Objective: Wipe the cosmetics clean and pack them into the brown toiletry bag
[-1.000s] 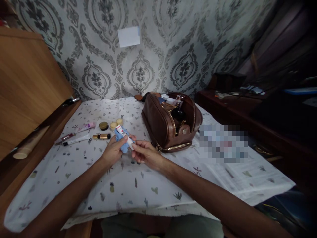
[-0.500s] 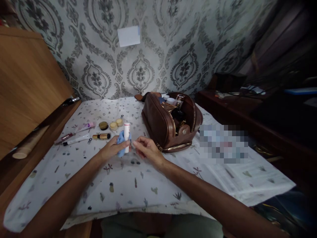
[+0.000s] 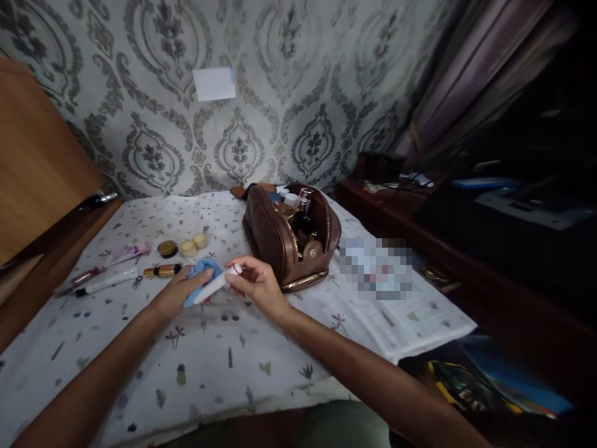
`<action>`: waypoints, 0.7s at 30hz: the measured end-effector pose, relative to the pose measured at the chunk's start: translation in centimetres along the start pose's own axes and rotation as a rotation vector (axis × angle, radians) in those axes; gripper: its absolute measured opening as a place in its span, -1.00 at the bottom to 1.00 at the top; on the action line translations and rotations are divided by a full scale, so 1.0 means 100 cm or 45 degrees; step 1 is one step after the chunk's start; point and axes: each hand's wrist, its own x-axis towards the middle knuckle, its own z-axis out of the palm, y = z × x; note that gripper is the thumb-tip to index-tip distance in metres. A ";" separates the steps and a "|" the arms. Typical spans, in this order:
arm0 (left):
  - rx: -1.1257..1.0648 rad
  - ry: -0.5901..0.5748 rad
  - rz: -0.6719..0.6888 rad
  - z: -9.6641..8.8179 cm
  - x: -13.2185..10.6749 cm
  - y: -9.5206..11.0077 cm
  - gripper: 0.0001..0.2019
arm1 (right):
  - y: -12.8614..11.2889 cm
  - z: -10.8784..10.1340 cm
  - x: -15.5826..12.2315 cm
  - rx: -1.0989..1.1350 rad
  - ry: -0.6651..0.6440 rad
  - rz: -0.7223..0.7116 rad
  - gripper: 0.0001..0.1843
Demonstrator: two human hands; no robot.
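Note:
My left hand (image 3: 180, 291) is closed on a blue cloth (image 3: 199, 274) that wraps the lower part of a small white tube (image 3: 214, 287). My right hand (image 3: 255, 284) pinches the tube's upper end, which carries a red mark, with thumb and fingertips. The tube lies tilted between both hands, just above the patterned white tablecloth (image 3: 224, 348). Right behind my right hand stands an open brown leather toiletry bag (image 3: 275, 239) with bottles and jars inside.
Left of my hands lie a gold lipstick (image 3: 163, 270), small round jars (image 3: 181, 247), a pink tube (image 3: 128, 253) and a white pen-like stick (image 3: 105, 283). A wooden cabinet (image 3: 32, 162) stands left, a dark side table (image 3: 420, 211) right. A blurred patch lies beside the bag.
The tube stood upright half a second ago and now lies tilted, with my right hand gripping its end. The camera has turned to the right, shifting everything leftward in view.

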 end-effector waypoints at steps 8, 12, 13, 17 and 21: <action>-0.445 0.471 0.061 0.030 -0.008 0.024 -0.53 | -0.024 -0.005 -0.024 -0.194 0.016 -0.171 -0.66; -0.519 0.353 0.122 0.059 -0.006 0.049 -0.49 | -0.038 -0.024 -0.043 -0.307 0.106 -0.270 -0.76; -0.520 0.289 0.138 0.069 -0.004 0.055 -0.47 | -0.042 -0.030 -0.047 -0.244 0.125 -0.230 -0.75; -0.334 0.207 0.273 0.103 0.005 0.069 -0.49 | -0.061 -0.060 -0.063 0.027 0.261 -0.120 -0.69; 0.472 0.168 0.804 0.123 0.015 0.073 -0.82 | -0.094 -0.099 -0.077 -0.022 0.558 -0.272 -0.71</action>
